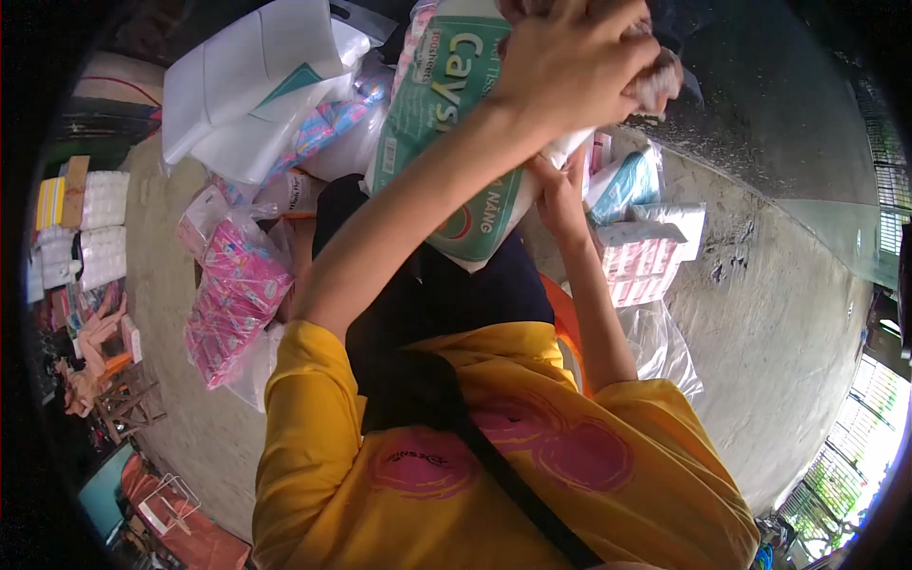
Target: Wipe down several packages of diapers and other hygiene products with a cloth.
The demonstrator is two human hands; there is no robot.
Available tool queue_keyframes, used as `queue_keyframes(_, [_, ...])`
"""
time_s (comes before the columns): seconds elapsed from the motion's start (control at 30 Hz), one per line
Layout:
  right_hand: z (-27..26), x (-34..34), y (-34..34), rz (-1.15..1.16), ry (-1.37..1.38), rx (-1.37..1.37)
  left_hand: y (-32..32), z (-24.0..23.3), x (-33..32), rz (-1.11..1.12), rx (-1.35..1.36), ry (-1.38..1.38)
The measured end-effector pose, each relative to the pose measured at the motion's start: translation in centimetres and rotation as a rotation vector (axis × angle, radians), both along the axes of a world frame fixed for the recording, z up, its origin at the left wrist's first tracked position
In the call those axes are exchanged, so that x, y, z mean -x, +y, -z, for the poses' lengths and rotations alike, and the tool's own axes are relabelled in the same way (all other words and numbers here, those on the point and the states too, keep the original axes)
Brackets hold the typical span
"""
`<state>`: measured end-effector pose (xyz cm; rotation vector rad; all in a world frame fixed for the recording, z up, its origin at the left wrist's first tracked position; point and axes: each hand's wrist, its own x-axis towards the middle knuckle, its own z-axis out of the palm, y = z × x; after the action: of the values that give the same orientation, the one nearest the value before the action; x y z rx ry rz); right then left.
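A large green and white plastic bag of tissue [445, 142], bearing printed writing, stands tilted over my dark-trousered lap. My left hand [581, 64] reaches across its front, fingers curled over the bag's upper right end, where a blurred, crumpled whitish-pink part shows. Lower down, my right hand [559, 182] grips the same bag at its right edge, its fingers partly hidden behind white plastic. What lies inside the bag's upper end cannot be made out.
To the left lie a white plastic-wrapped bundle [249, 85] and a pink patterned package [239, 292]. Pink-and-white tissue packs [638, 260], a teal pack [627, 187] and a clear plastic bag [659, 349] are at the right on the concrete floor [769, 342]. Stacked white packs [105, 228] stand far left.
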<state>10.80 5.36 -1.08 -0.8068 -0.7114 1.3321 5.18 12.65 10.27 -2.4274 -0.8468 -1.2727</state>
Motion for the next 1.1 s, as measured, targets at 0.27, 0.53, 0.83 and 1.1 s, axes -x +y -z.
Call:
queue_keyframes(0.27, [0.8,0.6,0.6,-0.009,-0.134,-0.044,6.6,-1.4,4.7,-0.436,0.387,0.109])
queue_keyframes(0.53, [0.3,0.3,0.1,-0.037,-0.061,-0.021,-0.5,-1.0,0.7,-0.336,0.073,0.234])
queue_keyframes(0.83, [-0.4,0.6,0.2,-0.042,-0.024,0.011,5.6,-1.5,6.0,-0.324,0.362,0.145])
queue_keyframes(1.1, [-0.5,-0.4,-0.4,-0.115,0.141,0.115,7.4,6.7,14.7,-0.495,0.820,-0.337])
